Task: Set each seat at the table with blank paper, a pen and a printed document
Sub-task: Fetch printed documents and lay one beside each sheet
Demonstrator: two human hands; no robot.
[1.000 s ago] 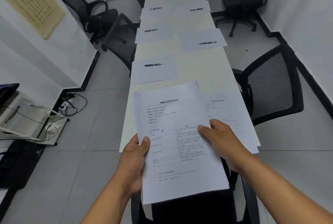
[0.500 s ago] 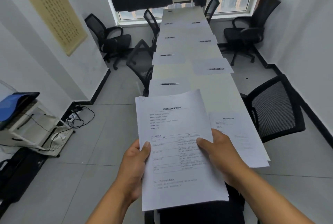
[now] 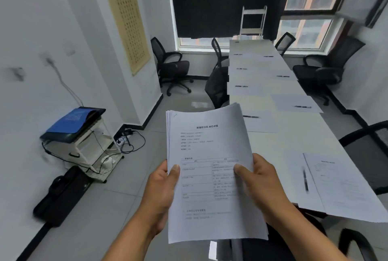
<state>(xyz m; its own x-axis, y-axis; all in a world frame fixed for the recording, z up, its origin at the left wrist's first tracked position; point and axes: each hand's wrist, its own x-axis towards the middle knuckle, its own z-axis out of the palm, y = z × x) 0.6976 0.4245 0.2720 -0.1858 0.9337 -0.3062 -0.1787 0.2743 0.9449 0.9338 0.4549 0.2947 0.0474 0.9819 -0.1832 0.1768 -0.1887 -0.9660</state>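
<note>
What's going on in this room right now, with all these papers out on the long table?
A person is setting places along the long white table. Both hands, left hand and right hand, hold a stack of printed documents in front of them. The nearest place on the right has a blank sheet, a pen and a printed document. The places farther along show only paper with pens.

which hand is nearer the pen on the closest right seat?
Right. The right hand grips the stack on its right edge, beside the pen. The left hand is on the stack's far side.
</note>
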